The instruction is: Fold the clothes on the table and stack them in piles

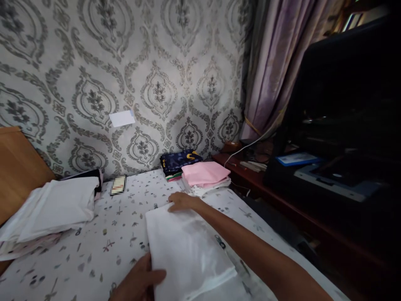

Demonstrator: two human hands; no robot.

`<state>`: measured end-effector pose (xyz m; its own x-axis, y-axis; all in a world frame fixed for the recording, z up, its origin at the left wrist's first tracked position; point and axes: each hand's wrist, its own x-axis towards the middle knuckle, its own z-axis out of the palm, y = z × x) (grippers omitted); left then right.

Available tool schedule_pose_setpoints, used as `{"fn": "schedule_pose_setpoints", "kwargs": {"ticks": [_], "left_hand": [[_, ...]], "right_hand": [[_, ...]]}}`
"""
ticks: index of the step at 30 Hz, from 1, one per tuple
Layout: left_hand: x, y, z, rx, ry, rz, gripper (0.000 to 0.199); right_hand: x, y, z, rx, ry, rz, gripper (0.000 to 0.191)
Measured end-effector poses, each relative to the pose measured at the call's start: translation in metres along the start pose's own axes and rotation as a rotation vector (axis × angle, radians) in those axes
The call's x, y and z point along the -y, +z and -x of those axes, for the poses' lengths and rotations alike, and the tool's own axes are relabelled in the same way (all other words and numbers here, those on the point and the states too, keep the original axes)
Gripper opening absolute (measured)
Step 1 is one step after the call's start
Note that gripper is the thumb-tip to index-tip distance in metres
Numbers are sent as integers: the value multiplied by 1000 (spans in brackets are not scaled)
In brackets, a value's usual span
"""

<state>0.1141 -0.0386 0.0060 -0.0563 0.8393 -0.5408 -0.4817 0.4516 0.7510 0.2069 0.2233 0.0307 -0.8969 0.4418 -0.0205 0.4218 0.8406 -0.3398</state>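
A folded white cloth [188, 251] lies on the patterned bedsheet [125, 234] in the lower middle. At its left edge, my left hand [142, 278] has its thumb on top of the cloth and its fingers at the side, gripping that edge. My right hand [183, 201] rests at the far edge of the same cloth, its fingers bent over it, partly hidden from view. Just beyond my right hand is a folded pink cloth [205, 173] on top of white fabric.
Folded dark patterned cloth [178, 161] sits by the wall. White folded fabrics [62, 205] are piled at the left, near a wooden headboard [21, 167]. A phone-like object [118, 185] lies between. Dark red furniture [247, 169] borders the right side.
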Motion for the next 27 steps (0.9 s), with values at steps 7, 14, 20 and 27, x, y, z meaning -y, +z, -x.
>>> {"fn": "schedule_pose_setpoints", "kwargs": {"ticks": [7, 14, 20, 27], "left_hand": [[-66, -50, 7, -251, 201, -197, 36], [-58, -51, 19, -265, 116, -40, 33], [-29, -35, 21, -212, 108, -145, 74], [-112, -3, -8, -188, 367, -293, 73]], "right_hand": [[-14, -4, 49, -59, 120, -248, 15], [-7, 18, 72, 28, 450, -756, 26], [12, 6, 71, 41, 479, -1094, 9], [-21, -52, 80, -211, 233, -1289, 32]]}}
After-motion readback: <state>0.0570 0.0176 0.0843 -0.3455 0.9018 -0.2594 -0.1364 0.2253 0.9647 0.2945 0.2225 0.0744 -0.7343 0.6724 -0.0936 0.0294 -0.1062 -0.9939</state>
